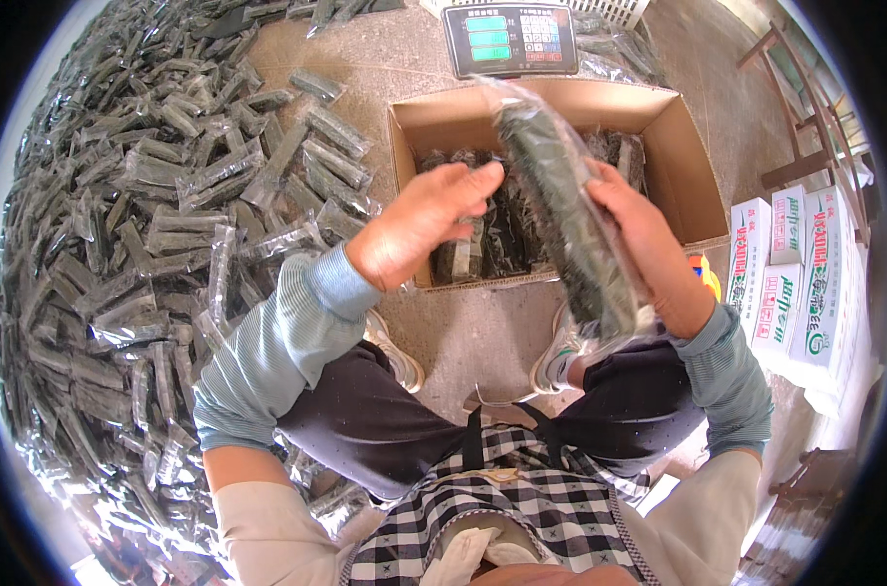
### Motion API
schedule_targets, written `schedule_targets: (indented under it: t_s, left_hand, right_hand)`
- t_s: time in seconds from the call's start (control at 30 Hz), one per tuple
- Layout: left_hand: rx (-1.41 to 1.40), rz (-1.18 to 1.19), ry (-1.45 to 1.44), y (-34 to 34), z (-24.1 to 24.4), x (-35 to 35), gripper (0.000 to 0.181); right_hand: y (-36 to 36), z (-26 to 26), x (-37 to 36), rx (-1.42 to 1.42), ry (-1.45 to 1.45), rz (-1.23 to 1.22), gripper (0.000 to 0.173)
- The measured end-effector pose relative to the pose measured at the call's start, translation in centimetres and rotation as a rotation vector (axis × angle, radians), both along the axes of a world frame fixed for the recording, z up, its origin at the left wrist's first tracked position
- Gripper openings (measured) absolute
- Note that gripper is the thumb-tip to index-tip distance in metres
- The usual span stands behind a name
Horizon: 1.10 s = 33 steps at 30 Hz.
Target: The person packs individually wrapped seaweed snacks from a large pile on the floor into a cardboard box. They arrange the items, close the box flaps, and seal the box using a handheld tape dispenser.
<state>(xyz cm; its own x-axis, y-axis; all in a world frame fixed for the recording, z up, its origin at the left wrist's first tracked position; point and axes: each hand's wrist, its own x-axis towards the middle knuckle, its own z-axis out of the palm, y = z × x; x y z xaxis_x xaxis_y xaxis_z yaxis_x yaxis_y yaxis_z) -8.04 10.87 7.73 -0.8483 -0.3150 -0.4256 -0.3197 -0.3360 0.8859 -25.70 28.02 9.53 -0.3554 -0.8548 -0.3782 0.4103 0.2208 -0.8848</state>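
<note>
My right hand (644, 242) grips the side of a clear plastic packet of dark green dried seaweed (560, 212), held at a slant above an open cardboard box (685, 161). The packet's upper end reaches up past the box's back wall inside. My left hand (432, 220) is just left of the packet, over the box's left part, fingers apart and holding nothing. Several similar dark packets (461, 256) lie inside the box. Parts of the box's contents are hidden by my hands and the packet.
A large heap of wrapped seaweed packets (143, 242) covers the floor at left. Behind the box stands a digital scale display (513, 40), with a white crate (619, 11) behind it. Printed white cartons (817, 271) and a wooden frame (802, 165) stand at right. My shoes (396, 351) are below the box.
</note>
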Motion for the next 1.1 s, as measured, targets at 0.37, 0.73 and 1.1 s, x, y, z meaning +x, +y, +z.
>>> schedule_targets:
  t_s: [0.37,0.73,1.1]
  left_hand:
    - [0.181,0.058,0.122,0.8,1.4,0.8,0.062]
    - [0.109,0.155,0.081,-0.3,1.1,2.5,0.058]
    - [-0.236,0.448,-0.03,-4.2,0.3,5.7,0.054]
  right_hand:
    - [-3.2,-0.7,4.5,0.034,0.191,0.139,0.049]
    - [-5.2,-1.8,6.1,-0.028,0.322,0.251,0.055]
    - [-5.2,0.0,6.2,-0.061,0.69,0.485,0.052]
